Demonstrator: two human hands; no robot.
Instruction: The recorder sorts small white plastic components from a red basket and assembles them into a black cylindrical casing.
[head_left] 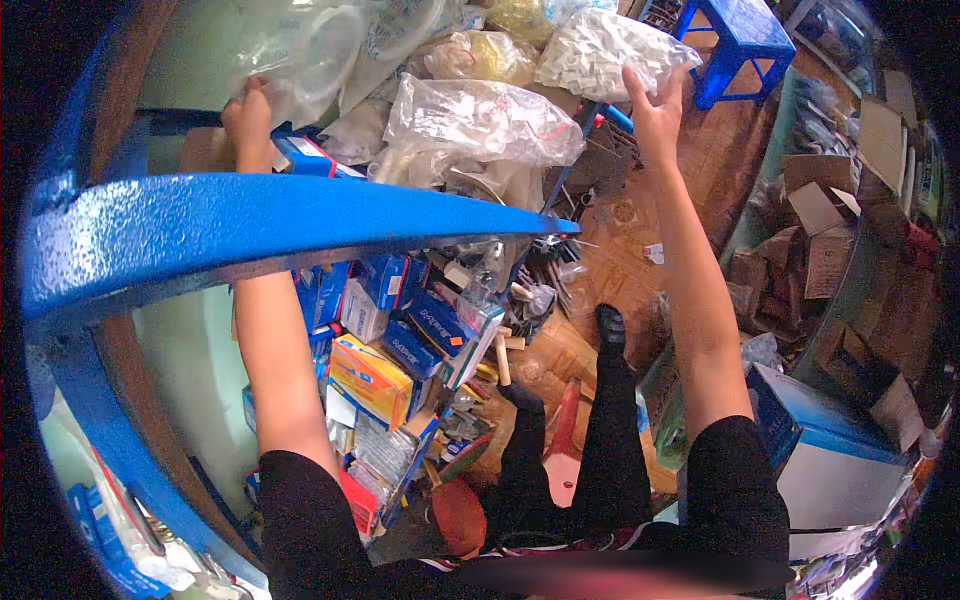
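Note:
At the upper left, my left hand (249, 122) is closed at the edge of a clear plastic bag (290, 50) with pale rings or tubing inside. My right hand (655, 112) reaches up at the top right with thumb and fingers apart, against the lower right side of a clear bag of small white pieces (612, 52). Between my hands lie a crumpled clear bag (480, 118) and a bag with yellowish contents (480, 57). A blue metal bar (300, 218) crosses in front of my left forearm and hides part of it.
Blue cartons (430, 322) and a yellow-orange box (370, 378) fill the shelf beneath the bar. A blue plastic stool (740, 40) stands at the far right. Opened cardboard boxes (825, 235) line the right side. Between my legs is a red stool (563, 465) on the wooden floor.

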